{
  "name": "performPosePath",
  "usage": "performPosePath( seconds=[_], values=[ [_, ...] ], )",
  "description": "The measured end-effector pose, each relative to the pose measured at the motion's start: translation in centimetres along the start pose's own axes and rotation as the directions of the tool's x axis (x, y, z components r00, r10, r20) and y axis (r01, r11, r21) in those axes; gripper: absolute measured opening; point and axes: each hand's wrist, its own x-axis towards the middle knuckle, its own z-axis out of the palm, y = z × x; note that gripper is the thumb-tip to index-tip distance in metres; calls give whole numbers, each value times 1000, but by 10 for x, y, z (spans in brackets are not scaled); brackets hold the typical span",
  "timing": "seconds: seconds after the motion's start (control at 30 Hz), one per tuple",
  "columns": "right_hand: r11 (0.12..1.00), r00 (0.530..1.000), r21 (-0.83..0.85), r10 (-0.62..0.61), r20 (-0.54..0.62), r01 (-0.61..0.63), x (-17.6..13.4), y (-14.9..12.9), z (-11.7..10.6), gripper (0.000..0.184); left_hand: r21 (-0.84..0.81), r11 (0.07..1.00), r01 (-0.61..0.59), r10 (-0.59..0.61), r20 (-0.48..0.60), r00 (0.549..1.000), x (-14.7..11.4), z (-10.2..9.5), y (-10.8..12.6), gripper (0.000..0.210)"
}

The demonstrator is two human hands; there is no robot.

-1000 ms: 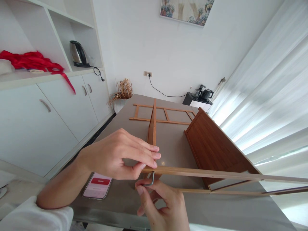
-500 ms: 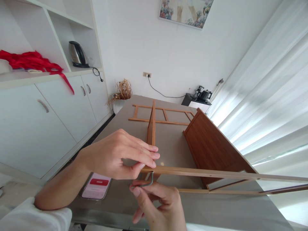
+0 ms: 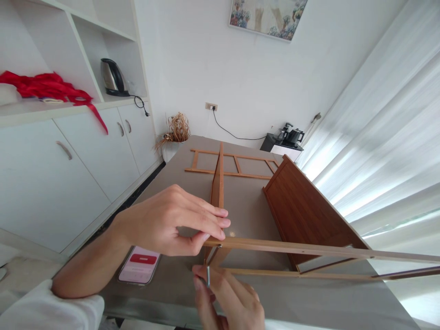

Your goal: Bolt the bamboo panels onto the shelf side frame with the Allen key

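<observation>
My left hand (image 3: 172, 220) is closed over the corner where an upright wooden board (image 3: 217, 185) meets the long rail of a wooden side frame (image 3: 271, 245). Its fingertips press on the board's near end, and the thumb is at the rail. A bolt head (image 3: 220, 246) shows in the rail just by those fingers. Below it, my right hand (image 3: 233, 295) pinches a bent metal hex key (image 3: 208, 276). The key is apart from the bolt, and part of it is hidden by the fingers.
A larger brown panel (image 3: 305, 206) stands to the right, joined to the same frame. Another ladder-like frame (image 3: 237, 165) lies farther back on the grey table (image 3: 165, 183). A phone (image 3: 139, 266) rests beside my left forearm. White cabinets (image 3: 79, 169) line the left.
My right hand has drawn the hex key down and away from the bolt head, and the key has turned in the fingers. My left hand keeps its hold on the corner.
</observation>
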Motion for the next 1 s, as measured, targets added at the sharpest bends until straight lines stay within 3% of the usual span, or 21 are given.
performPosePath(
  seconds=[0.13,0.27,0.7,1.0],
  values=[
    [973,993,-202,-117,0,115,2,19,-25,19,8,1000,0,0,-15,1000,-1,0,1,39],
    [940,985,-295,-167,39,171,5,29,-41,21,14,1000,9,-8,-11,1000,-2,0,2,39],
    [947,979,-255,-171,112,194,6,33,-45,24,1,1000,1,-1,-13,1000,-2,1,0,42],
    [946,983,-269,-175,54,183,10,31,-47,21,8,1000,9,-9,-3,1000,-2,0,1,42]
  ],
)
